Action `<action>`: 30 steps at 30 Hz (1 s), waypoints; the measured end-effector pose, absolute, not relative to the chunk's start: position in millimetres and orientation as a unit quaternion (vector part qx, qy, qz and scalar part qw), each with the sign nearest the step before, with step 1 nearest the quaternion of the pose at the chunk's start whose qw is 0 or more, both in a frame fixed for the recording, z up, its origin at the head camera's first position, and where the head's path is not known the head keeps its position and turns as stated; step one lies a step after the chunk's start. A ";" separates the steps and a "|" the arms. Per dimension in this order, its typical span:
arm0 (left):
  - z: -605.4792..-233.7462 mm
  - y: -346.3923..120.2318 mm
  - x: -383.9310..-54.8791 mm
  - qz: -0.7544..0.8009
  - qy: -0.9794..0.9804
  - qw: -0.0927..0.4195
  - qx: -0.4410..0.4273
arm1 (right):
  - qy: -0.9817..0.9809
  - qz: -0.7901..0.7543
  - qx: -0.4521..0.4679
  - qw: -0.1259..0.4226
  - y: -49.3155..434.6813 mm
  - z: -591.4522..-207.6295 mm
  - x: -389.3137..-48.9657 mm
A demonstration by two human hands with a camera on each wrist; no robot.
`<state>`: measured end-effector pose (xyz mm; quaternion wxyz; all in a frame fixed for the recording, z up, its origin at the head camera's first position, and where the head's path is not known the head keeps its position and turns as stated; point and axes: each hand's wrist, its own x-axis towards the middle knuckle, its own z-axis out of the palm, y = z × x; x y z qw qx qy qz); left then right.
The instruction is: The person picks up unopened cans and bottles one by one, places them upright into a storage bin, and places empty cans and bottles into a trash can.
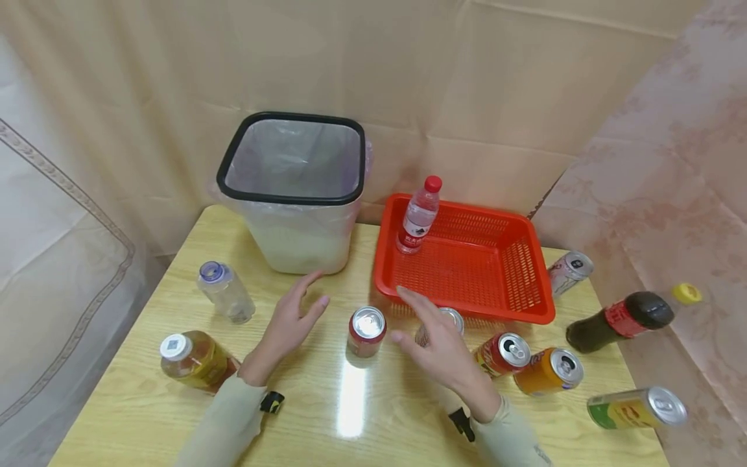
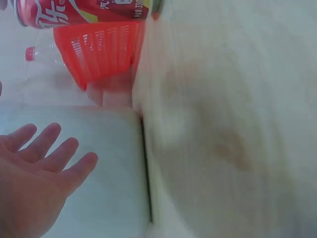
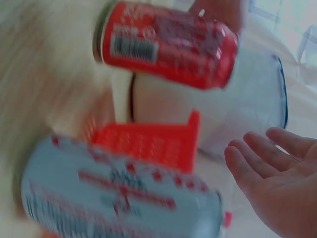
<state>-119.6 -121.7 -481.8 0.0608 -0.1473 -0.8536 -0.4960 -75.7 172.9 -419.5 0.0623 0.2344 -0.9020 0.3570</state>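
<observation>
- We saw the left hand (image 1: 294,318) open and holding nothing, between the bin (image 1: 303,243) and the red can (image 1: 366,334).
- The right hand (image 1: 440,347) was open and empty too, partly hiding a white can (image 1: 453,318) before the basket (image 1: 461,272).
- We found the red can upright mid-table (image 1: 292,415), between both hands, touched by neither.
- One step looked done to us: a red-capped bottle (image 1: 417,220) was in the basket, near the table's far edge.
- We judged most was left: the red and white cans, four cans toward the right edge, a yellow-capped dark bottle (image 1: 607,327) there, plus an uncapped bottle (image 1: 227,298) and a white-capped bottle (image 1: 201,363) toward the left edge, all lay outside basket and bin.
</observation>
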 end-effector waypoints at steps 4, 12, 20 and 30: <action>-487.2 -126.1 -113.8 -0.504 -0.849 0.073 -0.142 | -0.900 0.364 0.237 0.045 157.1 -429.8 -77.5; -492.5 -128.0 -110.5 -0.509 -0.845 0.087 -0.136 | -0.910 0.359 0.205 0.000 133.7 -445.7 -81.0; -491.2 -126.7 -109.7 -0.515 -0.843 0.083 -0.135 | -0.916 0.362 0.169 -0.028 123.5 -463.6 -87.4; -493.1 -125.8 -109.6 -0.519 -0.840 0.078 -0.140 | -0.912 0.381 0.151 -0.028 115.5 -477.1 -92.3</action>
